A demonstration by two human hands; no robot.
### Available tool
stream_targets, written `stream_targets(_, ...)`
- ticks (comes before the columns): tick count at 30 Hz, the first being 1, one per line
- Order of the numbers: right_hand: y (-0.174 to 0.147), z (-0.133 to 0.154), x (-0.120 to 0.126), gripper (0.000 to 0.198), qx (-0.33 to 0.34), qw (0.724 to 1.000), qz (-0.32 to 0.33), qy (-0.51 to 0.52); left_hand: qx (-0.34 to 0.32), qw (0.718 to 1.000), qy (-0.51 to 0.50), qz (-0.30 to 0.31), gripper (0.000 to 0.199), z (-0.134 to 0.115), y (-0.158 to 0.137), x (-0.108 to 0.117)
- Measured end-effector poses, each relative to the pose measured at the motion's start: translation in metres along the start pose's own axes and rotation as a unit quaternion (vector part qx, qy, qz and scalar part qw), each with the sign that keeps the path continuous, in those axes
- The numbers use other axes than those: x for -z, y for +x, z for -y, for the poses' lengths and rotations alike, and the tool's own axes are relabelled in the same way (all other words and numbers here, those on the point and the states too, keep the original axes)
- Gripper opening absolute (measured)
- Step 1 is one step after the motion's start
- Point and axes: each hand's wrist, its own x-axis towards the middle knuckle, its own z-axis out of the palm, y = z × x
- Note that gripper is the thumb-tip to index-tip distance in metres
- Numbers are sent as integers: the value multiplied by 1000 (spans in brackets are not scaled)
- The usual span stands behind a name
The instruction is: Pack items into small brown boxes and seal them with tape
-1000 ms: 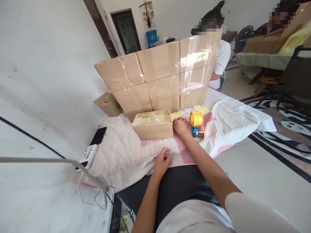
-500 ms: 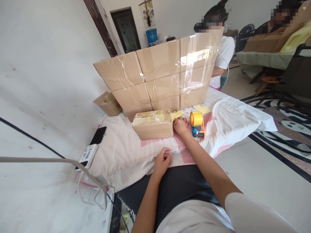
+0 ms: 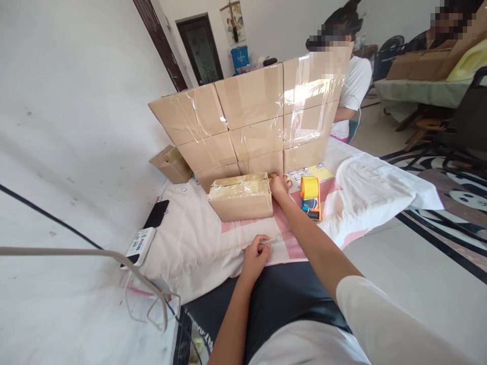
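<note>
A small cardboard box [image 3: 241, 204] with clear tape over its top lies on the cloth-covered table. My right hand [image 3: 279, 186] is at the box's far right corner, its thumb side against the end and its other fingers apart. Part of those fingers is hard to make out. My left hand [image 3: 256, 255] rests on the table's near edge in front of the box, fingers loosely bent and apart, with nothing in them. Right of my right hand stands a tape dispenser [image 3: 311, 197] with a yellow roll and an orange frame.
A wall of taped cardboard boxes [image 3: 251, 101] rises behind the small box. An open carton [image 3: 172, 165] stands to its left. A black phone [image 3: 156, 214] and a white device [image 3: 139, 246] lie by the wall. A person in a white shirt [image 3: 357, 83] sits behind the boxes.
My right hand has moved slightly away from me along the box's right end, and its fingers have spread. My left hand stays at the table edge. The view has shifted a little.
</note>
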Motion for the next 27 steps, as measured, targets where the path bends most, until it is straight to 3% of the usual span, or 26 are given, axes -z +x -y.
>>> stream_targets(5, -5, -6, -9, 40, 3, 1000, -12, 7, -4, 1000, 8, 2, 23, 1, 0, 0)
stream_targets(10, -4, -13, -1, 32, 5, 1000, 7, 2, -3, 1000, 10, -2, 22, 3, 0, 0)
stream_targets(16, -22, -5, 15, 42, 21, 999, -19, 24, -8, 1000, 0, 0, 24, 2, 0, 0)
stream_targets(20, -45, -4, 48, 45, 87, 992, -74, 58, -7, 1000, 4, -3, 23, 4, -1, 0)
stream_targets(22, -44, -24, 77, 41, 142, 974, -156, 87, -8, 1000, 8, -6, 23, 5, 0, -1)
stream_targets(24, -27, -59, 107, 42, 149, 949, -258, 100, -12, 1000, 10, -5, 22, 7, 1, -2)
stream_targets(26, 2, -96, 129, 47, 99, 964, -242, 55, -17, 1000, 13, -11, 22, 9, 3, -4)
stream_targets(27, 17, -113, 135, 51, 72, 982, -175, 13, -18, 999, 17, -22, 21, 10, 3, -6)
